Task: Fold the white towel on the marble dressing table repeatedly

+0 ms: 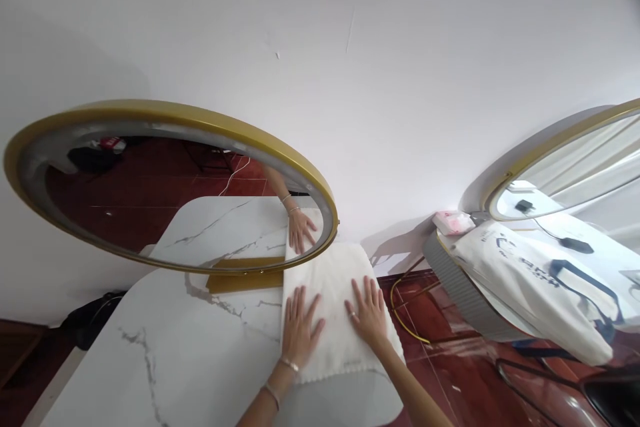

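A white cloth (335,340) with a scalloped edge lies spread at the right end of the marble-patterned table (200,347). Flat on its left side rests my left hand (300,330), fingers apart, with two bracelets at the wrist. My right hand (369,313) presses on the cloth's right part, fingers spread and a ring on one of them. Neither hand grips anything. Beyond my left hand stands an oval gold-framed mirror (190,213) on a gold base (245,281); it reflects a hand and the cloth.
To the right, a second table (465,293) with a ribbed side bears a white printed cloth bag (530,280), a tissue pack (453,221) and a black adapter (576,245). Another gold-framed mirror (560,167) leans there. Red tiled floor (440,380) shows between the tables.
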### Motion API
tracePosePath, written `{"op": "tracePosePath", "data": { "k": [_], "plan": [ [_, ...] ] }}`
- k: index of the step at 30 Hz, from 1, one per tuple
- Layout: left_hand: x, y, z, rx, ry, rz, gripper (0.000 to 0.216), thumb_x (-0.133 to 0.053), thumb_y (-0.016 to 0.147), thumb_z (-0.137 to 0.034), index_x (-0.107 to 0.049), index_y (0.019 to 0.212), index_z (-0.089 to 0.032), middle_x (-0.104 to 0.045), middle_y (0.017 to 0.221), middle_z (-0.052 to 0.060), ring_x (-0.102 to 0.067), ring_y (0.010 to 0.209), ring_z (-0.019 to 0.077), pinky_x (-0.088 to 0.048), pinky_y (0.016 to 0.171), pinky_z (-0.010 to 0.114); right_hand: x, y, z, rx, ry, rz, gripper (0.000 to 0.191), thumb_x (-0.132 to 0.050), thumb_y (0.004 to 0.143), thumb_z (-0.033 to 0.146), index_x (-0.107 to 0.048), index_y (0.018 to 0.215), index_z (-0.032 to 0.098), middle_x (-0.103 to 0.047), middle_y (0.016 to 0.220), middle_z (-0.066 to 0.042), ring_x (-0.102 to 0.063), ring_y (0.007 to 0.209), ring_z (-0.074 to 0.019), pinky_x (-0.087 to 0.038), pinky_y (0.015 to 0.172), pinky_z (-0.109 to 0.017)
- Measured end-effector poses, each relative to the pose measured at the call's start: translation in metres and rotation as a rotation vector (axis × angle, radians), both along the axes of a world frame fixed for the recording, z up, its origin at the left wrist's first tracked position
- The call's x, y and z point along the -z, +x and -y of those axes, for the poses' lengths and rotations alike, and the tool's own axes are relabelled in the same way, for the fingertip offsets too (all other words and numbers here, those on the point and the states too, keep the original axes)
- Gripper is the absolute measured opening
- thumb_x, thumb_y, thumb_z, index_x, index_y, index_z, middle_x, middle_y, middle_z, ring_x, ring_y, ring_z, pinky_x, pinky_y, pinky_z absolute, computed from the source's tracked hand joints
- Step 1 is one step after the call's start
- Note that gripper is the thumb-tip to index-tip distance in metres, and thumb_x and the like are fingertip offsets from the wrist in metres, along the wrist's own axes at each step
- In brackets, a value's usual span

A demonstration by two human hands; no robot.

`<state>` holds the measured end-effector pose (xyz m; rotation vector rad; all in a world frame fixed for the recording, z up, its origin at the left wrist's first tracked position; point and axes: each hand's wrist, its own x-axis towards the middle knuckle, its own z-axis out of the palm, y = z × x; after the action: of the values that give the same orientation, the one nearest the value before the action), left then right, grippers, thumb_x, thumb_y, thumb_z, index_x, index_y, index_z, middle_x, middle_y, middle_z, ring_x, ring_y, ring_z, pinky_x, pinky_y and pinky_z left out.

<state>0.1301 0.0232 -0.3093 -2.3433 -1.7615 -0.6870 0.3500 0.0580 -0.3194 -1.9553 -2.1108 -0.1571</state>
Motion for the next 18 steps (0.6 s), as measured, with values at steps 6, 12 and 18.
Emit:
{"op": "tracePosePath", "data": {
  "k": [6,12,18],
  "plan": [
    [-0.005,0.007,-0.063,0.081,-0.069,0.071,0.052,-0.045,0.092,-0.039,-0.037,0.143,-0.03,-0.015,0.16,0.004,-0.018,0.145,0.0268,-0.026,0.114,0.047,-0.015,0.002,-0.051,0.076,-0.136,0.048,0.058,-0.038,0.095,0.047,-0.033,0.148,0.024,-0.025,0.156,-0.011,-0.018,0.144,-0.0304,-0.019,0.113,-0.048],
    [-0.014,0.012,-0.04,0.06,-0.097,0.049,0.055,-0.047,0.091,-0.04,-0.038,0.144,-0.027,-0.019,0.158,0.007,-0.021,0.145,0.0286,-0.026,0.114,0.047,-0.012,0.013,-0.012,-0.022,-0.052,0.008,0.055,-0.032,0.098,0.044,-0.03,0.149,0.023,-0.023,0.157,-0.01,-0.014,0.145,-0.0268,-0.02,0.113,-0.048],
    [-0.011,0.017,0.059,0.051,-0.09,-0.019,0.066,-0.05,0.088,-0.04,-0.026,0.149,-0.03,-0.022,0.158,0.005,-0.024,0.144,0.0281,-0.029,0.113,0.046,-0.006,0.02,0.091,-0.054,0.062,-0.027,0.066,-0.038,0.095,0.047,-0.012,0.152,0.029,-0.019,0.158,-0.007,-0.018,0.145,-0.0291,-0.028,0.11,-0.052]
  ]
}}
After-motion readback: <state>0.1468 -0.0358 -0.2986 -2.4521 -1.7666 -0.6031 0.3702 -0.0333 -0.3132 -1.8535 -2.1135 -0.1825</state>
